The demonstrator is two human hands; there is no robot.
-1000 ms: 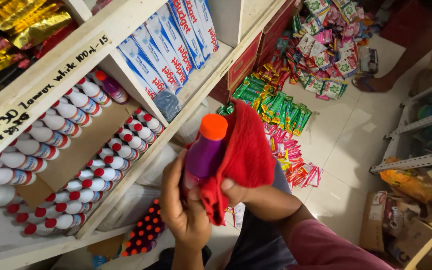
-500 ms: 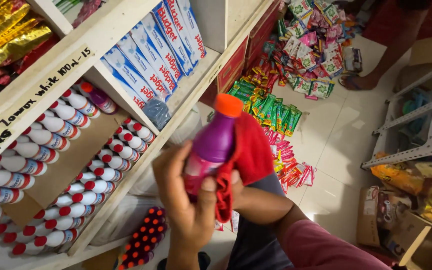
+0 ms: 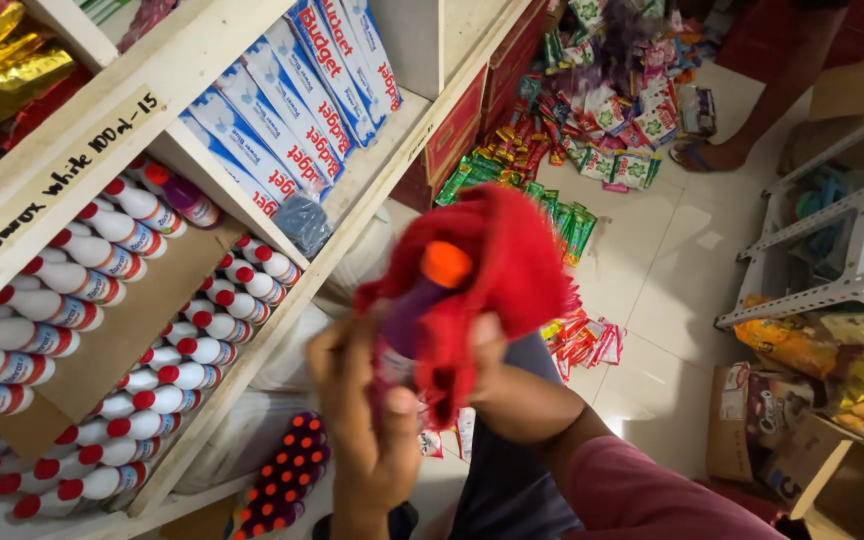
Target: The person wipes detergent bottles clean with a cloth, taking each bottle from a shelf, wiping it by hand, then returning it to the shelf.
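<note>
Left hand (image 3: 377,420) wrapped round the lower body of a purple bottle (image 3: 407,320) with an orange cap, fingers curled tight. Right hand (image 3: 487,350) just beside the bottle, clutching a red cloth (image 3: 502,270) bunched over its upper half. Probably mid-wipe, cap and shoulder under the cloth; presumably calls next for turning the bottle in the cloth. Left of the bottle, a wooden shelf (image 3: 352,215) with rows of white red-capped bottles (image 3: 102,290) and blue-and-white boxes (image 3: 282,90). Beyond the bottle, sachet packets (image 3: 602,130) strewn on the tiled floor.
</note>
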